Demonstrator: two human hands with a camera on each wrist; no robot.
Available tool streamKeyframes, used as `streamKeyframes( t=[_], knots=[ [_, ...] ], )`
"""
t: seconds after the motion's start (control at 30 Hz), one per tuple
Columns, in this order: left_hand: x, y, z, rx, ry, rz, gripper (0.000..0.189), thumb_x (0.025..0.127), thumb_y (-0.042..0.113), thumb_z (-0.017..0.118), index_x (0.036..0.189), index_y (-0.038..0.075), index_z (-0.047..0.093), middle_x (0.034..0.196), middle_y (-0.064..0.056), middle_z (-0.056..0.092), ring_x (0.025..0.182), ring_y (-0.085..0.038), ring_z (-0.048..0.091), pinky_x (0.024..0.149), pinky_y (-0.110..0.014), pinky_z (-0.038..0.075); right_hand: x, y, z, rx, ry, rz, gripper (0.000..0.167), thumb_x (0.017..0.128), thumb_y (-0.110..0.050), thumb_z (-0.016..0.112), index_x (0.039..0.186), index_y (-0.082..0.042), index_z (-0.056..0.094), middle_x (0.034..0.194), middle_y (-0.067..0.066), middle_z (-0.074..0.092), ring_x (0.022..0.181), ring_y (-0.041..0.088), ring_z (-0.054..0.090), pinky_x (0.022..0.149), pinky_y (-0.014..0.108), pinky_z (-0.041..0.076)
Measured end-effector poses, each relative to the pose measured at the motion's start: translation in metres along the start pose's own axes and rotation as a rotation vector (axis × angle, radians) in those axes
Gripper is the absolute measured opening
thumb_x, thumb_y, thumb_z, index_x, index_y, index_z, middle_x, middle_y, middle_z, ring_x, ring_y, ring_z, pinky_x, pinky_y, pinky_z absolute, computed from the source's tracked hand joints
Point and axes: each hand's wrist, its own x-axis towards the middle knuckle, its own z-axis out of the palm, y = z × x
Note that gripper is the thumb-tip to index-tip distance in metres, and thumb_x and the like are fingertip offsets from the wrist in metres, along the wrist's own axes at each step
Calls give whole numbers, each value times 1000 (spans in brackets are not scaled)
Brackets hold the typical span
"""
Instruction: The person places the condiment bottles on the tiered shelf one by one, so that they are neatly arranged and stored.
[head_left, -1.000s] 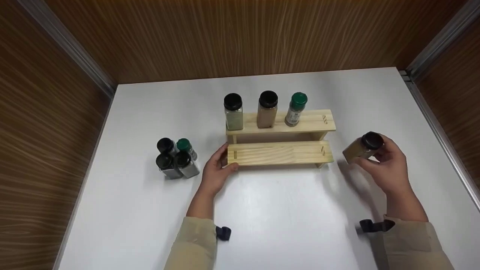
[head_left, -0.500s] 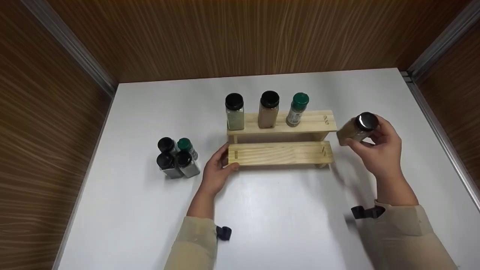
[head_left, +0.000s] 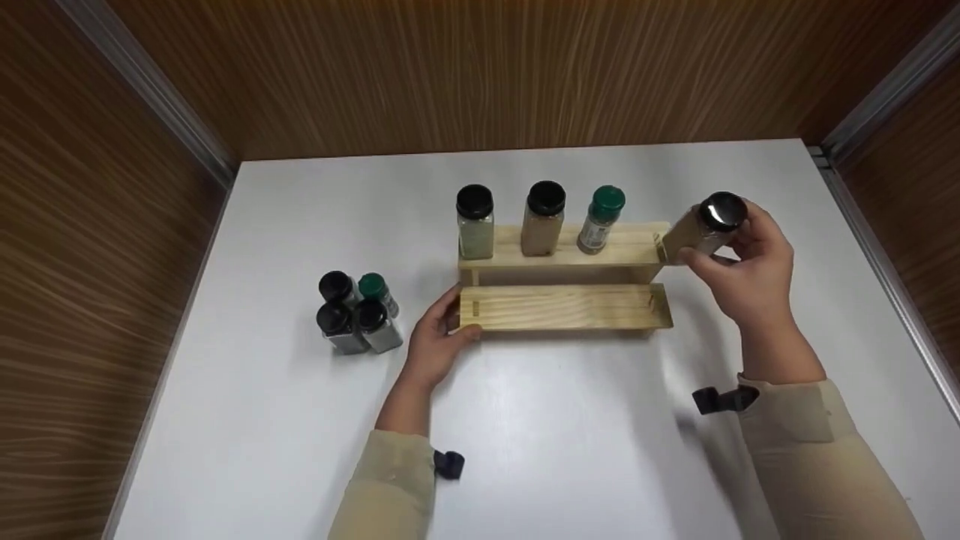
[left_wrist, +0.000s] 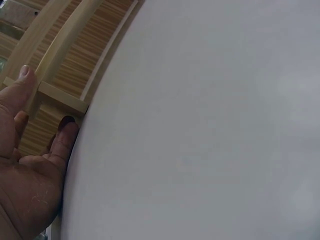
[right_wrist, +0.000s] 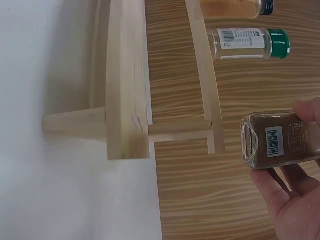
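Observation:
A two-tier wooden spice rack (head_left: 559, 308) stands on the white table. My left hand (head_left: 431, 352) holds the left end of its lower shelf, thumb at the front edge and fingers at the side. My right hand (head_left: 759, 281) grips a glass spice jar (head_left: 686, 234) with a black lid and brown contents, tilted, by the right end of the upper shelf. In the right wrist view the jar's base (right_wrist: 248, 141) points at that shelf. On the upper shelf stand a black-lidded jar of pale green spice (head_left: 475, 234), a black-lidded brown one (head_left: 541, 231) and a small green-capped jar (head_left: 596, 231).
Left of the rack several more spice jars (head_left: 346, 337) stand in a tight group, one of them green-capped (head_left: 373, 286). Wood-grain panels (head_left: 510, 75) close off the table (head_left: 555, 427) at the back and sides.
My right hand has carried the brown spice jar up and leftward, from beside the lower shelf to the right end of the upper one. My left hand stays on the rack.

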Motion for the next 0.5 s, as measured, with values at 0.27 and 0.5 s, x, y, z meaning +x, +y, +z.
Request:
streamKeyframes(
  t=[0.27,0.5],
  knots=[
    [0,-3,0,7,-6,8,76,93,-3,78,160,0,42,149,-25,54,121,-32,62,89,-26,58,8,2,13,-39,-37,21,62,79,19,79,137,-2,67,116,-10,74,105,13,69,82,21,55],
    [-1,-1,0,-20,-17,24,76,93,-7,76,160,-3,39,145,-28,53,116,-29,62,86,-26,59,11,1,22,-68,-87,22,63,82,16,80,140,-4,65,119,-14,72,110,11,66,92,24,51]
  ],
)
